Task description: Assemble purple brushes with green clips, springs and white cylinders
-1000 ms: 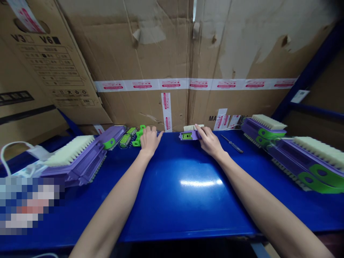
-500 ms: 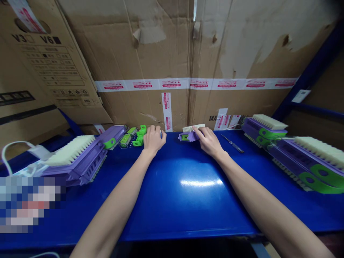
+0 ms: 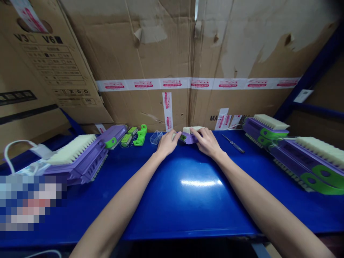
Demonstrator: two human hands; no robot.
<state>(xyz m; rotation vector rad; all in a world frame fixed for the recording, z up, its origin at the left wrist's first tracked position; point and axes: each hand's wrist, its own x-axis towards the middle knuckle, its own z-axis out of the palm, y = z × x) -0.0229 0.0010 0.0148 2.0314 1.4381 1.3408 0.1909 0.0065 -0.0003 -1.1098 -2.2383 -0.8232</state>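
Near: the glossy blue table [image 3: 166,208], on which the purple brush unit [image 3: 191,139] might skid if pushed unevenly. Farther: the right hand [image 3: 209,141], palm down, fingers bent, grips that unit toward the table's back; the left hand [image 3: 167,143] curls at its left end, contents indeterminable. Beside it, a clear box [image 3: 155,138] could topple should that hand swing outward.

Shows dim, cool lighting. Reflects off the glossy worktop [image 3: 188,215] as one elongated white glare [image 3: 201,183]. Falls to near-black beneath the front edge [image 3: 188,236]. Darkens at the upper right corner. Stretches toward both sides. Blurs fine print [image 3: 53,62] on the left carton [image 3: 70,68]. Pixelates at lower left.
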